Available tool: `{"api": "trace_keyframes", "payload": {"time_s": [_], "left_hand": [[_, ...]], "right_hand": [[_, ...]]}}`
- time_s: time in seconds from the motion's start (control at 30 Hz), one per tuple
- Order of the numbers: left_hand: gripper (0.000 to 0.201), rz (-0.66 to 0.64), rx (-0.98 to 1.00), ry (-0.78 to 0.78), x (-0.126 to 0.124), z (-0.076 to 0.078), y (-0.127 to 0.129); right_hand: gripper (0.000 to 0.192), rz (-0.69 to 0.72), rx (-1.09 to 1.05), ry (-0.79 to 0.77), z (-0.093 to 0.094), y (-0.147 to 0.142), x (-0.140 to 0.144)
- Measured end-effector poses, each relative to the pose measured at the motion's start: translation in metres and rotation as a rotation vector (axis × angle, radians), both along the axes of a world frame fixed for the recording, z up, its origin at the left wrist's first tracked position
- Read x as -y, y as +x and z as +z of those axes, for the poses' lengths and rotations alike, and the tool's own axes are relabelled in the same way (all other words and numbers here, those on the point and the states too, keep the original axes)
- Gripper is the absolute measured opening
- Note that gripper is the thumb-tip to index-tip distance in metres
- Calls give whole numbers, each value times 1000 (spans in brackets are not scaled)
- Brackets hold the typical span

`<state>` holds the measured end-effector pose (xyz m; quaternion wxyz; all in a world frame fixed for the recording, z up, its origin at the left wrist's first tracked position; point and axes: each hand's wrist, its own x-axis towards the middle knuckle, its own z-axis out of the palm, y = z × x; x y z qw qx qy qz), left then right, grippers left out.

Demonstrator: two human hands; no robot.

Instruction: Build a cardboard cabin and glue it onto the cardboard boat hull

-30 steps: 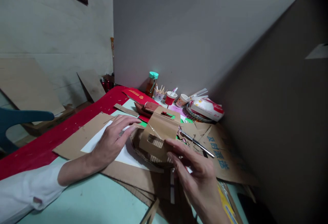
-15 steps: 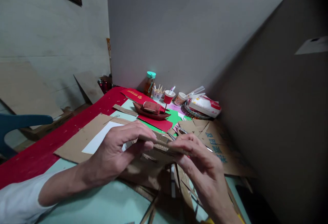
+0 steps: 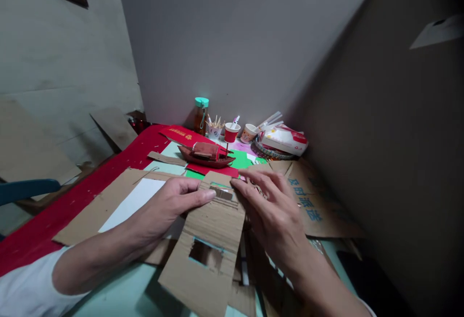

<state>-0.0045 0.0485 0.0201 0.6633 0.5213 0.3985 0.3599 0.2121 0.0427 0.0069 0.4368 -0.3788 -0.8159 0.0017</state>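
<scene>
A piece of brown corrugated cardboard [image 3: 213, 223] is held up in front of me, its broad face toward me. It has a rectangular cut-out with blue-edged sides low down and a smaller opening near the top, where a small dark flap of card [image 3: 222, 193] sits. My left hand [image 3: 166, 208] pinches the left edge, thumb on the face and fingers behind. My right hand [image 3: 277, 206] grips the upper right edge; some of its fingertips are hidden behind the card. A dark red model boat [image 3: 206, 155] stands on the table just beyond the hands.
Behind the boat are a bottle with a turquoise lid [image 3: 201, 116], a cup of toothpicks [image 3: 215, 129], a red paper cup [image 3: 232, 133] and a tissue pack [image 3: 284, 139]. Cardboard sheets lie left [image 3: 94, 206] and right [image 3: 319, 201], with white paper [image 3: 130, 201] on the left one.
The cardboard was held nearly edge-on and is now tilted so its face with the openings shows. Both hands have shifted along with it, and the view has turned slightly.
</scene>
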Motion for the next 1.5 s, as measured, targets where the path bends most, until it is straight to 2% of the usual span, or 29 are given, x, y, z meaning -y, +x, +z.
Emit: {"api": "trace_keyframes", "payload": {"time_s": [0.1,0.13,0.2,0.27,0.43,0.53,0.63,0.73,0.9,1.07,1.3,1.43,1.5], "left_hand": [[41,54,-259,242,-13,5,-1],[47,140,-407,400,-20,6,-3],[38,252,-502,536,-36,5,-11],[26,260,-584,603,-52,0,-20],[25,35,-688,566,-71,-18,-30],[21,-102,-673,532,-74,-22,-26],[18,-167,-648,537,-78,-24,-23],[14,-176,-632,528,-80,-28,-22],[12,-116,-605,503,-77,-37,-22],[11,-115,-549,461,-75,-40,-20],[15,-136,-516,419,-67,-34,-17],[12,-151,-529,451,-63,-30,-16],[12,-138,-560,473,-63,-31,-16]], "right_hand": [[27,-66,-29,-67,0,3,-6],[27,-96,-58,-114,0,5,-8],[25,-132,-123,-233,-3,8,-14],[23,-122,-173,-362,-6,12,-22],[23,-40,-206,-542,-15,14,-38],[24,-15,-208,-589,-19,11,-43],[22,-19,-220,-614,-24,10,-46],[19,-27,-239,-638,-28,11,-48],[16,-35,-273,-665,-33,12,-48],[12,-37,-269,-619,-30,5,-42],[20,-91,-85,-473,-14,-3,-27],[30,-108,38,-426,-8,-3,-23],[29,-122,80,-405,-6,-2,-22]]}}
